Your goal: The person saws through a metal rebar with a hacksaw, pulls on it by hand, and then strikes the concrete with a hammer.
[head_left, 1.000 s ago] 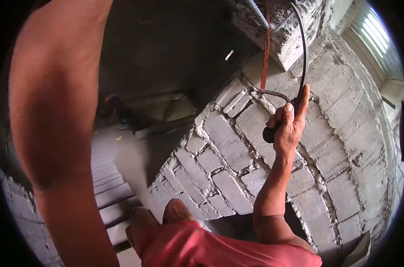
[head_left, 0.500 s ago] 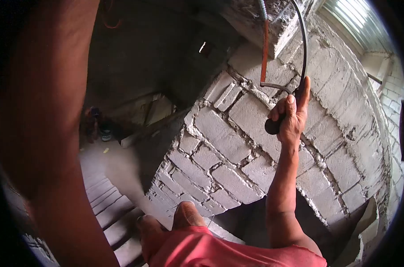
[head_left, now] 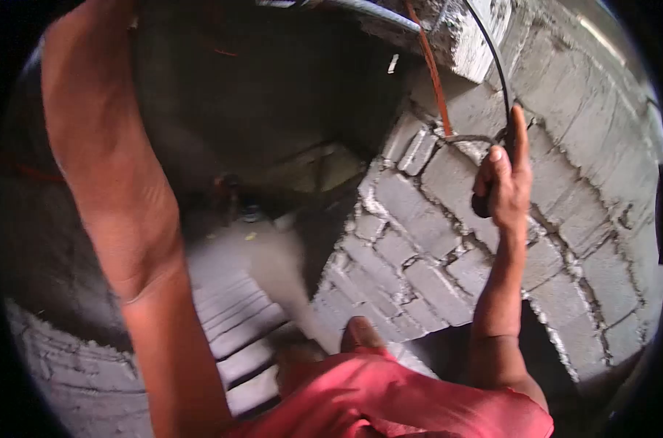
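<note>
My right hand [head_left: 508, 175] is wrapped round the handle of a hacksaw [head_left: 502, 66], its index finger stretched along the black frame. The orange hacksaw blade [head_left: 435, 84] runs upward from the frame's near end. High in the view, the blade crosses a ridged steel bar [head_left: 379, 10] beside a rough concrete block [head_left: 483, 44]. My left arm [head_left: 112, 146] reaches up along the left side, and the left hand lies beyond the top edge, out of view.
An unplastered block wall [head_left: 433, 212] with rough mortar joints slopes down on the right. Below me on the left, concrete steps [head_left: 251, 339] lead down to a floor [head_left: 273, 255]. A small bucket [head_left: 251, 213] stands in the dim area, and another block wall [head_left: 76, 379] is at lower left.
The view has turned, so the wall and steps sit farther right. The steel bar slants more across the top. My right hand keeps hold of the hacksaw, and more of my left arm shows.
</note>
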Demonstrator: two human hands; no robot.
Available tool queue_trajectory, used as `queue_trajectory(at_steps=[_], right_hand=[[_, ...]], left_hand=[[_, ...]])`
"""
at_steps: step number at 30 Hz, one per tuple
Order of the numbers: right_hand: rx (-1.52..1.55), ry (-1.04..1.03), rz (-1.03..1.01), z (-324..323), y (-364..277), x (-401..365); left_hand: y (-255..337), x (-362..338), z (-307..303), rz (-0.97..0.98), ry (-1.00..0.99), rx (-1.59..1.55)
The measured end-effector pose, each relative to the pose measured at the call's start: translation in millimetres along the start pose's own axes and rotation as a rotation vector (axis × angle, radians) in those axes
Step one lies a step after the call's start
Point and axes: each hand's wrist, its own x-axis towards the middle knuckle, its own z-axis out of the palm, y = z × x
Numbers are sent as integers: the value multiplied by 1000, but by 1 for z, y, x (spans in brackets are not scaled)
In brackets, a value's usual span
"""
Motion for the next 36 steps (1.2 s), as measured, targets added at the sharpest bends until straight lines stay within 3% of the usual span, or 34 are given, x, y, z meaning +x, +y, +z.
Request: queue_trajectory(at_steps=[1,3,4,5,7,10,13,14,18,23,29,31,32,33,34,36], right_hand=[[9,-5,33,-4,-12,2],[-9,-27,64,-10,-24,3],[-81,-94,163,-19,-32,4],[-371,-48,-86,-20,-5,5],[-68,-137,102,-16,-8,4],[-17,-146,-4,-18,7,7],[117,-196,88,-22,4,10],[90,-159,-23,-24,3,13],[47,-186,-109,-40,-4,25],[47,-293,5,-74,-22,18],[-37,-315,100,-88,-16,-35],[-35,-320,161,-60,-30,18],[31,-265,74,-40,-37,54],[-18,-364,264,-40,-56,75],[7,-242,38,-32,-42,69],[-33,-276,54,-42,-44,58]], left_hand=[[3,10,-19,-68,-124,-137],[-25,15,25,67,27,93],[-62,1,33,-19,-313,144],[-47,14,19,7,-271,65],[-25,30,8,17,-271,69],[-20,36,8,-28,-343,155],[-15,39,7,-79,-443,210],[-13,41,6,-79,-455,233],[-7,54,3,-143,-566,282],[-8,64,-1,-147,-663,328],[9,86,18,-305,-853,265],[33,102,40,-352,-996,352],[32,92,45,-340,-886,361],[29,87,47,-331,-893,395],[30,91,46,-338,-906,396],[40,94,39,-393,-927,358]])
